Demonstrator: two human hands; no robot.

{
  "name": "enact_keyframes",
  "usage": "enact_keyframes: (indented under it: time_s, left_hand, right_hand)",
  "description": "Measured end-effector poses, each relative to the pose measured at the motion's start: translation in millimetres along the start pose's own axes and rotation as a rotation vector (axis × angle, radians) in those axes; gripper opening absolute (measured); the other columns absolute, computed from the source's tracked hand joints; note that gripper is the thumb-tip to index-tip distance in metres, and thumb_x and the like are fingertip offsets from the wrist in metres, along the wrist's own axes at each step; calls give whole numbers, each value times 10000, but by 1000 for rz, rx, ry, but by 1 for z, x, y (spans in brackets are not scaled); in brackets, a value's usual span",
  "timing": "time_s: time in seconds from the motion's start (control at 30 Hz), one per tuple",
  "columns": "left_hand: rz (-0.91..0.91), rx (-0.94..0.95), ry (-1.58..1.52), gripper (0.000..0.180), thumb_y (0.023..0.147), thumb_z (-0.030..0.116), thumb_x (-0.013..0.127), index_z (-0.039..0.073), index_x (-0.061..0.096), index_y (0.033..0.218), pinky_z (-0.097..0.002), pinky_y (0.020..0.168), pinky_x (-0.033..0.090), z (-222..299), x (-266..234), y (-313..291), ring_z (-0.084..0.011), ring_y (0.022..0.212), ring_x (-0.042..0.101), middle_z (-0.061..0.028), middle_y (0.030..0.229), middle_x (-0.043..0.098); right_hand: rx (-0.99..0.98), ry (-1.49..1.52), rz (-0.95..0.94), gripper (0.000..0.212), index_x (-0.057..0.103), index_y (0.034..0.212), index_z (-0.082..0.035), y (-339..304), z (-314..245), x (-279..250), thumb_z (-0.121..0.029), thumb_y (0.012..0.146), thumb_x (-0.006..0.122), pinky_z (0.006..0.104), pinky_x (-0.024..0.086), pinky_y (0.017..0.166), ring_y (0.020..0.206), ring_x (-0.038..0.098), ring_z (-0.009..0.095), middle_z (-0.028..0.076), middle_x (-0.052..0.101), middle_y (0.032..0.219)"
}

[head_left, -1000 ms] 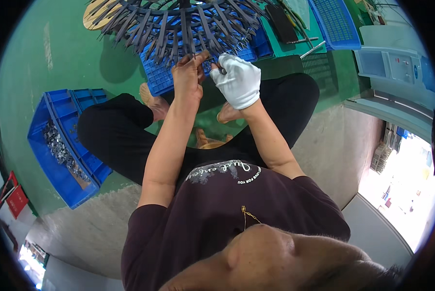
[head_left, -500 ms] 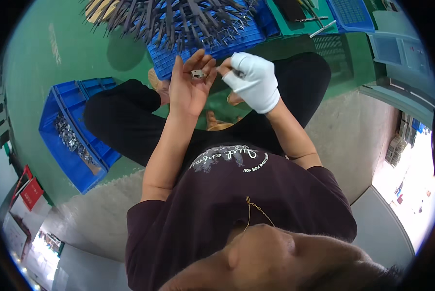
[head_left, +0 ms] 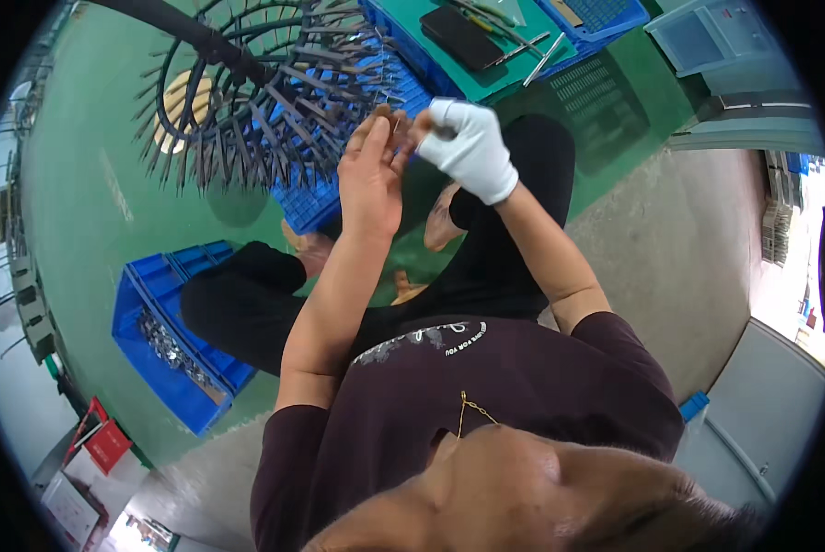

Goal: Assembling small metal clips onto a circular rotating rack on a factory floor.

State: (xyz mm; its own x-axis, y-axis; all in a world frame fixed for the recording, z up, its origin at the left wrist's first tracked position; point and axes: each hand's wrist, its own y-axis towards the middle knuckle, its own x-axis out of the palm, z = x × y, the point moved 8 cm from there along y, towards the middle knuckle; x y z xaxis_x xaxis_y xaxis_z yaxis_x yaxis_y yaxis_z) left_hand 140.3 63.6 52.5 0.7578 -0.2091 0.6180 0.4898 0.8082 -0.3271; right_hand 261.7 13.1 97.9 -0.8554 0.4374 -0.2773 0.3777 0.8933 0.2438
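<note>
Green floor (head_left: 91,212) — bare left hand (head_left: 373,175) and gloved right hand (head_left: 468,147) meet, fingers pinching a small part (head_left: 397,124) beside the rack (head_left: 275,101).

Single head-worn fisheye view, looks steeply down from above the person's own head and chest. Very near to the body; the dark shirt (head_left: 486,386) fills the lower half. Forearms run up from the lower edge to mid-top. Green floor (head_left: 91,212) and blue crate (head_left: 169,345) bend at the left rim. Black corners outside the lens circle. No second view to share.
</note>
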Motion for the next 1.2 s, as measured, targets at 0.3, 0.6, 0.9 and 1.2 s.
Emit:
enact_keyframes:
  time_s: [0.3, 0.6, 0.9, 1.2]
  left_hand:
    - [230, -66, -503, 411, 888, 320, 703, 88, 516, 1172, -292, 796, 493, -22, 50, 82, -195, 968, 603, -72, 1077, 610]
    - [464, 6, -576, 398, 879, 415, 695, 113, 520, 1071, -250, 545, 427, -22, 47, 119, -93, 751, 579, 5, 926, 594]
    - [579, 68, -499, 336, 899, 434, 665, 139, 509, 856, -192, 392, 280, -19, 39, 127, -48, 465, 389, 61, 627, 464]
    - [420, 121, -555, 311, 960, 379, 592, 155, 486, 773, -194, 350, 215, -17, 34, 137, -39, 376, 262, 85, 488, 327]
  right_hand:
    - [-191, -115, 214, 91, 703, 859, -33, 114, 37, -54, -85, 785, 702, 251, 458, 584, 584, 506, 121, 17, 641, 714]
    - [-180, 13, 63, 114, 708, 879, -24, 140, 61, -33, -72, 775, 713, 260, 485, 634, 635, 562, 138, 35, 671, 790]
    - [-182, 70, 35, 108, 712, 874, -37, 142, 58, -28, -58, 768, 704, 271, 490, 637, 664, 591, 151, 36, 678, 810]
    - [-282, -24, 74, 102, 709, 856, -43, 147, 67, -24, -36, 755, 696, 282, 492, 618, 643, 594, 170, 33, 683, 810]
